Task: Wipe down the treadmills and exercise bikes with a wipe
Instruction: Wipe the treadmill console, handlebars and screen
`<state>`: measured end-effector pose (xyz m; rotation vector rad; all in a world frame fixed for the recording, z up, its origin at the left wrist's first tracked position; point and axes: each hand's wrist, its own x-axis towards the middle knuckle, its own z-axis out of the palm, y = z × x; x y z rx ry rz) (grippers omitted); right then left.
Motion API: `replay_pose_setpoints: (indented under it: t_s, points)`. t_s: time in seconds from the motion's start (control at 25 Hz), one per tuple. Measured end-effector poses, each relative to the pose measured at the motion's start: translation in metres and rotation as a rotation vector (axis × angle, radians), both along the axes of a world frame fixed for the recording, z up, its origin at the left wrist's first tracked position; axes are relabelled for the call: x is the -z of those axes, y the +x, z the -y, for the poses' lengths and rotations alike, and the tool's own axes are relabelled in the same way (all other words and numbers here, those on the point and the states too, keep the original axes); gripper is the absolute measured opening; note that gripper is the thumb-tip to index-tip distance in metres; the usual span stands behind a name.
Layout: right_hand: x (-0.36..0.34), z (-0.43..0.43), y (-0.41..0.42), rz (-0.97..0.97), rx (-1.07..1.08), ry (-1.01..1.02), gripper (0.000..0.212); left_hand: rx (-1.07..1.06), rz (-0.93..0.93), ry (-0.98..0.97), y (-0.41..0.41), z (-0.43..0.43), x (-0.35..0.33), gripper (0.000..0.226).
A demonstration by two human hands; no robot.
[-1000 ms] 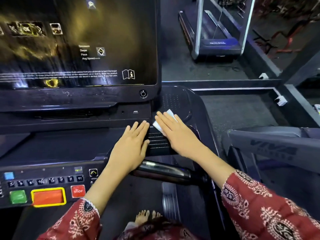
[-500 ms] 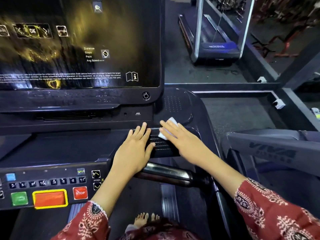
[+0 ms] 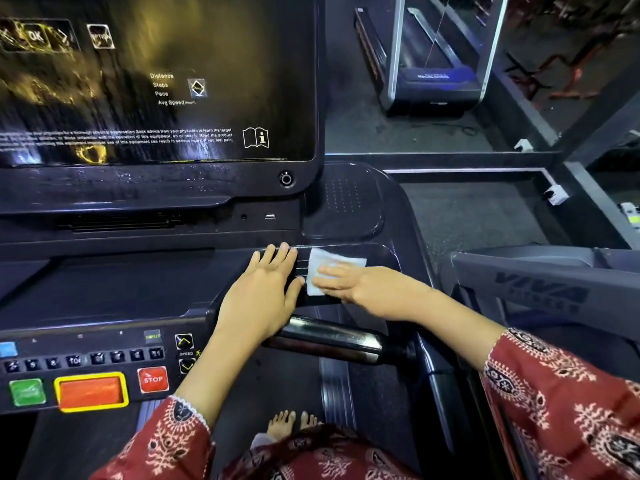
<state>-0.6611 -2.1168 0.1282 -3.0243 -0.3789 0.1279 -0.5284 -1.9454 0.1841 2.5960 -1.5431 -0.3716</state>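
My right grip (image 3: 374, 289) presses the wipe (image 3: 329, 263) under flat fingers; the left grip (image 3: 259, 299), spread flat, lies just left of it.

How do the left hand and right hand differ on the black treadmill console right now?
The left hand rests bare on the black treadmill console; the right hand presses a white rectangular wipe onto it. The left hand points toward the dark display screen; the right hand points leftward. Both lie flat and open.
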Motion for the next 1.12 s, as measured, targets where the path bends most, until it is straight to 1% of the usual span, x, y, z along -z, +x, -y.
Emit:
replay_pose_setpoints:
  t_s: [0.04,0.08,0.12,0.16,0.2,0.24,0.28,0.32,0.36,0.44,0.52,0.56,0.68,0.76,0.8,0.84,0.92,0.96,1.0,1.04,1.08,1.12]
  points:
    - [-0.002,0.005,-0.004,-0.042,-0.038,-0.072,0.051,0.001,0.001,0.006,0.000,0.000,0.001,0.054]
    - [-0.007,0.009,-0.006,-0.022,-0.041,-0.135,0.048,0.007,0.009,0.012,0.001,0.000,0.001,0.054]
    - [-0.011,0.013,-0.007,0.044,-0.046,-0.187,0.045,0.018,0.019,0.015,0.002,0.000,0.003,0.054]
    - [-0.016,0.015,-0.006,0.134,0.003,-0.165,0.044,0.028,0.027,0.016,0.002,0.000,0.005,0.054]
    - [-0.020,0.011,-0.005,0.163,0.075,-0.126,0.041,0.035,0.032,0.021,0.002,0.000,0.006,0.055]
    - [-0.020,0.006,0.000,0.164,0.091,-0.117,0.039,0.040,0.035,0.022,0.002,0.000,0.007,0.055]
    - [-0.017,-0.001,0.009,0.149,0.074,-0.179,0.042,0.040,0.035,0.020,0.002,0.001,0.007,0.055]
    - [-0.006,-0.005,0.015,0.202,-0.001,-0.207,0.048,0.037,0.036,0.017,0.002,0.001,0.007,0.055]
    - [-0.003,-0.008,0.018,0.230,-0.036,-0.221,0.051,0.034,0.042,0.021,0.001,0.001,0.006,0.055]
    - [-0.001,-0.001,0.012,0.192,-0.070,-0.208,0.056,0.029,0.054,0.029,0.000,0.000,0.004,0.054]
    - [-0.008,0.001,-0.005,0.104,0.026,-0.200,0.056,0.030,0.060,0.041,0.000,-0.001,0.003,0.054]
    - [-0.013,0.000,-0.013,0.102,0.073,-0.195,0.056,0.029,0.062,0.044,0.000,0.000,0.003,0.053]
    - [-0.012,-0.008,-0.010,0.145,0.164,-0.175,0.065,0.036,0.063,0.040,-0.001,0.001,0.006,0.052]
    - [-0.014,-0.014,0.000,0.208,0.156,-0.217,0.068,0.045,0.047,0.005,0.000,0.002,0.008,0.052]
    - [-0.012,-0.014,0.001,0.258,0.156,-0.215,0.065,0.047,0.038,-0.016,0.001,0.003,0.008,0.051]
    - [-0.011,-0.012,-0.002,0.262,0.196,-0.192,0.059,0.046,0.032,-0.020,0.002,0.002,0.009,0.051]
    - [-0.011,-0.018,-0.013,0.193,0.402,-0.066,0.042,0.050,0.052,-0.003,0.003,0.000,0.009,0.050]
    - [-0.013,-0.025,-0.018,0.162,0.529,-0.085,0.037,0.044,0.072,0.006,0.003,-0.002,0.010,0.049]
    - [-0.018,-0.030,-0.021,0.101,0.625,-0.148,0.029,0.033,0.083,-0.004,0.002,-0.003,0.009,0.046]
    - [-0.024,-0.036,-0.022,0.047,0.682,-0.206,0.022,0.029,0.096,-0.024,0.001,-0.005,0.008,0.042]
    - [-0.030,-0.042,-0.021,-0.042,0.710,-0.228,0.023,0.034,0.126,-0.055,0.001,-0.007,0.009,0.039]
    - [-0.032,-0.046,-0.021,-0.081,0.684,-0.206,0.022,0.046,0.179,-0.060,0.002,-0.010,0.010,0.041]
